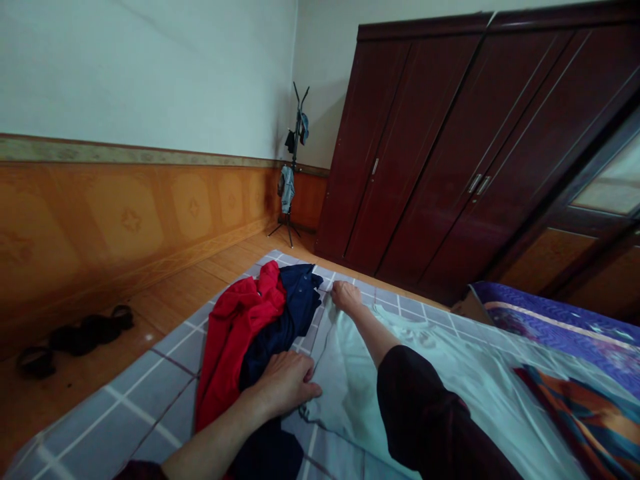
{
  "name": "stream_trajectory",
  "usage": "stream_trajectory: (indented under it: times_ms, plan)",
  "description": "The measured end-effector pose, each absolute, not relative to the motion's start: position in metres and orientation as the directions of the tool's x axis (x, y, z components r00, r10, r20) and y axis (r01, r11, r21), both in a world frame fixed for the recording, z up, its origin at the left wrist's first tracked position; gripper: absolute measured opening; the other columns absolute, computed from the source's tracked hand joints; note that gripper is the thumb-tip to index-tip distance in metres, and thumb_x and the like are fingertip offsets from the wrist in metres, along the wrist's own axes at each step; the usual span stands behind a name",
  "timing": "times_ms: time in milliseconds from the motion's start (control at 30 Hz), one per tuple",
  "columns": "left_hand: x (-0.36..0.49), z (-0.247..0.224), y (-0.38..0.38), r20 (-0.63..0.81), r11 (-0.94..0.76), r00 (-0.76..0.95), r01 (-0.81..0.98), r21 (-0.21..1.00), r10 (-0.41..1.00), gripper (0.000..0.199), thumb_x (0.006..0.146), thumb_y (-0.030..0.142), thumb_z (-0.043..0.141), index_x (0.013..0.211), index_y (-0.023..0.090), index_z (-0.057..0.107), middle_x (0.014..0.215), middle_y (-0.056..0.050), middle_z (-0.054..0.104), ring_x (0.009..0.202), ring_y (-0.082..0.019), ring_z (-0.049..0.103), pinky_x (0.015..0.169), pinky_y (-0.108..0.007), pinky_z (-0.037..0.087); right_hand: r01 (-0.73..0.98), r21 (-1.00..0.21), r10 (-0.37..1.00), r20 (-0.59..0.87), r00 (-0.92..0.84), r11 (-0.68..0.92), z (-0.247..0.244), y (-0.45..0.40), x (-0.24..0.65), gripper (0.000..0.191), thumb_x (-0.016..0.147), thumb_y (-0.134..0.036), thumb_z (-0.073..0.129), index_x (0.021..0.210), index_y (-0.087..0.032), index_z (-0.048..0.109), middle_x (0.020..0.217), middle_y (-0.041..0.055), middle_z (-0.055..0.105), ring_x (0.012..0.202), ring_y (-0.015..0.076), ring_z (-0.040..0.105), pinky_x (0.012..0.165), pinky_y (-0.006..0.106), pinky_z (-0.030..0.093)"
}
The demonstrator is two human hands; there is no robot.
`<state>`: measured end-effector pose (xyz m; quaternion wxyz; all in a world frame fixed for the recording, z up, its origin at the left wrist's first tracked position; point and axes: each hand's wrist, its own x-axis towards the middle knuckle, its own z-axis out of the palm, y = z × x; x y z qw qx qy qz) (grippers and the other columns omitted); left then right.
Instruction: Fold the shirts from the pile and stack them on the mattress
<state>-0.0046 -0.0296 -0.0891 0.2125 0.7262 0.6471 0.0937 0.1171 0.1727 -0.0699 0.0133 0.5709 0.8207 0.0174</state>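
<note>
A pale mint-green shirt [395, 353] lies spread out on a grey checked bed cover [165, 370]. At its far left corner, my right hand [346, 295] is closed on the cloth. Nearer to me, my left hand [287, 381] has curled fingers at the shirt's left edge, its thumb against the fabric; the fingertips are partly hidden. Beneath and beside my left wrist lie a crumpled red garment [233, 327] and a dark navy garment [295, 303]. My right forearm crosses over the shirt and hides part of it.
Orange-and-teal patterned fabric [595, 413] lies at the right. Beyond it is a purple quilted surface [555, 313]. A dark red wardrobe [425, 153] and a black coat rack [295, 153] stand behind the bed. Dark shoes [83, 337] sit on the floor at left.
</note>
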Motion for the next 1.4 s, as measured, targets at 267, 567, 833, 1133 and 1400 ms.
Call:
stream_trajectory:
  times_ms: [267, 567, 833, 1133, 1400]
  plan:
    - [-0.004, -0.089, -0.028, -0.130, -0.075, 0.143, 0.903, 0.423, 0.981, 0.019, 0.071, 0.042, 0.063, 0.069, 0.023, 0.060, 0.072, 0.000, 0.064, 0.077, -0.021, 0.063, 0.059, -0.026, 0.035, 0.890, -0.018, 0.885, 0.115, -0.451, 0.456, -0.066, 0.136, 0.128, 0.037, 0.095, -0.030, 0.042, 0.130, -0.017, 0.046, 0.120, 0.0128, 0.058, 0.109, 0.0232, 0.055, 0.090, 0.037, 0.044]
    - [0.011, -0.061, -0.036, -0.086, -0.114, 0.148, 0.942, 0.315, 0.985, 0.011, 0.080, 0.034, 0.056, 0.087, 0.025, 0.056, 0.089, 0.000, 0.065, 0.086, -0.019, 0.062, 0.069, -0.026, 0.040, 0.857, -0.036, 0.844, 0.202, -0.497, 0.514, -0.077, 0.052, 0.227, 0.055, 0.091, -0.040, 0.048, 0.136, -0.010, 0.039, 0.146, 0.0202, 0.034, 0.132, 0.0287, 0.034, 0.106, 0.043, 0.028]
    - [0.109, -0.048, 0.019, 0.077, -0.434, 0.427, 0.885, 0.167, 0.901, 0.022, 0.085, 0.020, 0.045, 0.101, 0.019, 0.061, 0.111, -0.013, 0.059, 0.108, -0.028, 0.053, 0.092, -0.039, 0.040, 0.935, -0.043, 0.928, 0.147, -0.343, 0.352, -0.082, 0.040, 0.270, 0.041, 0.094, -0.032, 0.040, 0.129, -0.013, 0.049, 0.142, 0.0178, 0.039, 0.126, 0.0274, 0.040, 0.101, 0.040, 0.032]
    - [0.132, -0.124, 0.054, 0.118, -0.358, 0.340, 0.910, 0.209, 0.933, 0.059, 0.093, 0.049, 0.033, 0.141, 0.013, 0.034, 0.150, -0.015, 0.029, 0.139, -0.032, 0.021, 0.112, -0.049, 0.016, 0.955, -0.043, 0.953, 0.093, -0.290, 0.294, -0.094, 0.075, 0.298, 0.038, 0.095, -0.035, 0.037, 0.127, -0.018, 0.050, 0.133, 0.0118, 0.049, 0.123, 0.0247, 0.040, 0.100, 0.039, 0.029]
    - [0.124, -0.125, 0.060, 0.174, -0.321, 0.293, 0.933, 0.163, 0.940, 0.065, 0.090, 0.057, 0.033, 0.143, 0.020, 0.033, 0.151, -0.011, 0.027, 0.140, -0.034, 0.016, 0.112, -0.054, 0.014, 0.957, -0.049, 0.954, 0.108, -0.278, 0.284, -0.107, 0.089, 0.282, 0.047, 0.094, -0.044, 0.035, 0.133, -0.019, 0.044, 0.141, 0.0119, 0.041, 0.127, 0.0291, 0.035, 0.101, 0.044, 0.027]
